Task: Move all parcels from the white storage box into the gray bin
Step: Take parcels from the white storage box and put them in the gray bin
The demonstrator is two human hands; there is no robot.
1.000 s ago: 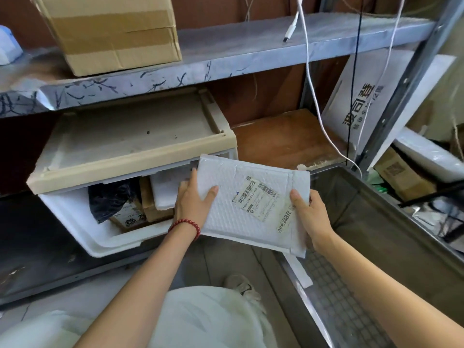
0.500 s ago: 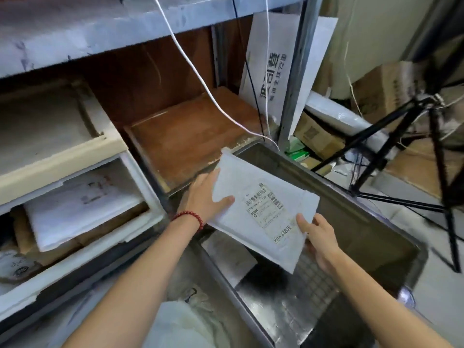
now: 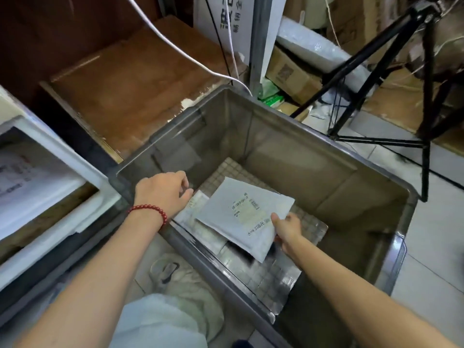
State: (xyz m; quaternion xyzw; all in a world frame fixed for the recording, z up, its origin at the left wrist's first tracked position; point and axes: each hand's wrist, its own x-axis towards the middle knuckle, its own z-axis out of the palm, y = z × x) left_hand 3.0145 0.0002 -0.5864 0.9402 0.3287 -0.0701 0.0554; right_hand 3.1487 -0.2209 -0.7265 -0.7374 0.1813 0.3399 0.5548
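Pinching bubble mailer (image 3: 226, 197) w/ R hand (image 3: 287, 231) inside gray bin (image 3: 313, 169) — L hand (image 3: 163, 194) just left of it, loosely curled, empty; label (image 3: 244, 209) txt blurred.

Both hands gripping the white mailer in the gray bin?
No: only the right hand pinches a corner of the white mailer in the gray bin; the left hand hangs beside it, not touching.

Soft, even indoor light; the shelf recess (image 3: 50, 33) at upper left falls dark. Glare streaks the floor of the gray bin (image 3: 313, 136), the white storage box (image 3: 95, 177) is blurred, and straight edges bow with wide-angle distortion.
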